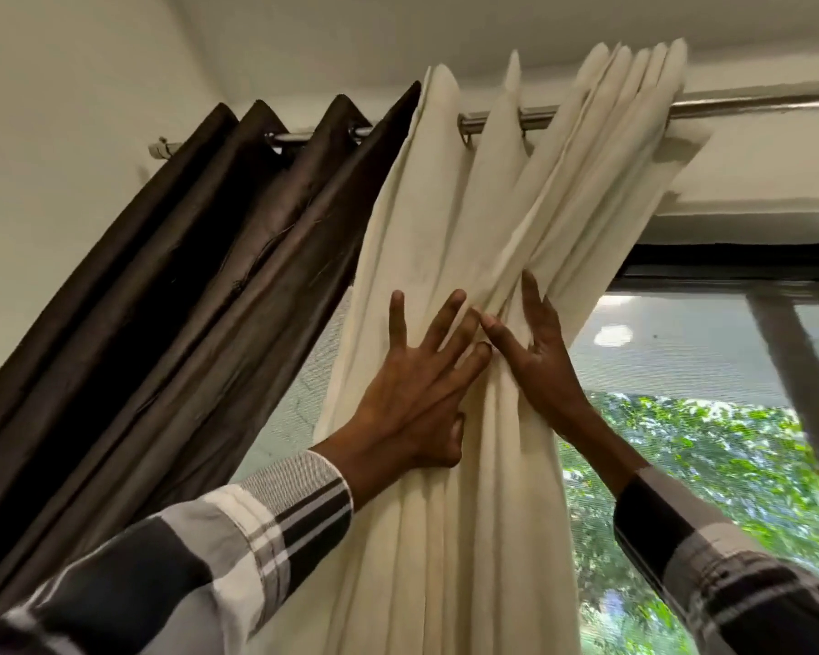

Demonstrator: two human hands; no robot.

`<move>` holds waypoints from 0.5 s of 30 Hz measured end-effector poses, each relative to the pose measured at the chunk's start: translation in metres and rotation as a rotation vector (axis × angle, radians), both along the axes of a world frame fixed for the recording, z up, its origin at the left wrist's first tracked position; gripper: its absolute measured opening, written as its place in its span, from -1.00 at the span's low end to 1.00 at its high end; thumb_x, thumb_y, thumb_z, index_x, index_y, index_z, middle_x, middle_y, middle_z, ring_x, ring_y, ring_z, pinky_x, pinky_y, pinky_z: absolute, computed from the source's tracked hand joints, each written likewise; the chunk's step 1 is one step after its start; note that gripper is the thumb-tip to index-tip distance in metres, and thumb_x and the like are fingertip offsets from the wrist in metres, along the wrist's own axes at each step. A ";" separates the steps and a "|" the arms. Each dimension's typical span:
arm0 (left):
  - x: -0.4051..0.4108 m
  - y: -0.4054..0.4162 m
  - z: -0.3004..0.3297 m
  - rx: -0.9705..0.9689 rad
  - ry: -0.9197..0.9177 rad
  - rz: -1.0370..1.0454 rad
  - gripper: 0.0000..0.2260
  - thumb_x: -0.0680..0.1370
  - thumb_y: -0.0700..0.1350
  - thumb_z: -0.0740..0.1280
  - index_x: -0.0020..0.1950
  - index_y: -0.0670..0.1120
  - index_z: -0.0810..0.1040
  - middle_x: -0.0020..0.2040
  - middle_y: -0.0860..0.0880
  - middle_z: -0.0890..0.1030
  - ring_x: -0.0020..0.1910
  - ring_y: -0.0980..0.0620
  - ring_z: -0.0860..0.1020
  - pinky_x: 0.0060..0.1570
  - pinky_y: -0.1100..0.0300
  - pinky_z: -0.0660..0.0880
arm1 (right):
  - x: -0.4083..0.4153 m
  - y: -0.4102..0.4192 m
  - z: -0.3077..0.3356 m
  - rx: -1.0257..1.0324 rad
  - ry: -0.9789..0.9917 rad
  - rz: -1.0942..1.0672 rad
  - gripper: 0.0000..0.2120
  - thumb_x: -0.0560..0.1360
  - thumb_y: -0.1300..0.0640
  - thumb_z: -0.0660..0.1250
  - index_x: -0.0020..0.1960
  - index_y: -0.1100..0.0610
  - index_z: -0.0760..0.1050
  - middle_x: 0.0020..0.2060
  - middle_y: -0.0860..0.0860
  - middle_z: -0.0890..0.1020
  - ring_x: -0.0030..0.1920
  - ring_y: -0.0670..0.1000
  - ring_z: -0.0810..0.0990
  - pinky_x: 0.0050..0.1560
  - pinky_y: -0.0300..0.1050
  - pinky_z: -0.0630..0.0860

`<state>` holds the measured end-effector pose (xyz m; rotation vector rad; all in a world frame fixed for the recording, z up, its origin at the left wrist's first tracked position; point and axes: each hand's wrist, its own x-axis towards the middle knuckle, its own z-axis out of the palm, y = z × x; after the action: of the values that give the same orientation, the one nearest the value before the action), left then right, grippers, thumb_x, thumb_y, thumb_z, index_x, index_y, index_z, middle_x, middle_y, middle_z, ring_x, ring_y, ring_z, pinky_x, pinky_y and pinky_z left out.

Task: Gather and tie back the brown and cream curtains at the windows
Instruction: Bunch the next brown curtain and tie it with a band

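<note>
A cream curtain (450, 219) hangs in folds from a metal rod (752, 104), bunched toward the middle of the view. A dark brown curtain (171, 276) hangs pleated to its left on the same rod. My left hand (422, 385) lies flat on the cream folds with fingers spread, holding nothing. My right hand (535, 356) presses the bunched cream fabric from the right side, fingers extended, thumb touching the left hand's fingertips. Both hands squeeze the folds between them without a closed grip.
A window (705, 371) with a dark frame and mesh screen stands to the right, green foliage beyond it. A white wall (67, 134) fills the left, the ceiling is above. A vertical window bar (790, 352) runs at the far right.
</note>
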<state>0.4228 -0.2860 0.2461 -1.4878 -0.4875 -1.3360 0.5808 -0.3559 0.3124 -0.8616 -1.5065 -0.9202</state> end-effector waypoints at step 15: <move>-0.169 0.185 0.012 -0.140 -0.145 0.304 -0.17 0.44 0.42 -0.09 0.58 -0.05 -0.05 0.58 -0.16 -0.09 0.51 -0.26 -0.29 0.21 -0.57 -0.26 | -0.209 0.245 -0.007 -0.234 -0.117 0.382 -0.38 0.58 -0.28 0.15 0.57 -0.16 0.07 0.55 -0.12 0.22 0.51 -0.17 0.19 0.55 0.01 0.14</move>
<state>0.2539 -0.1011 0.2582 -1.3691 -0.8800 -1.1902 0.3713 -0.1108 0.3056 -0.6580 -1.8279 -0.5270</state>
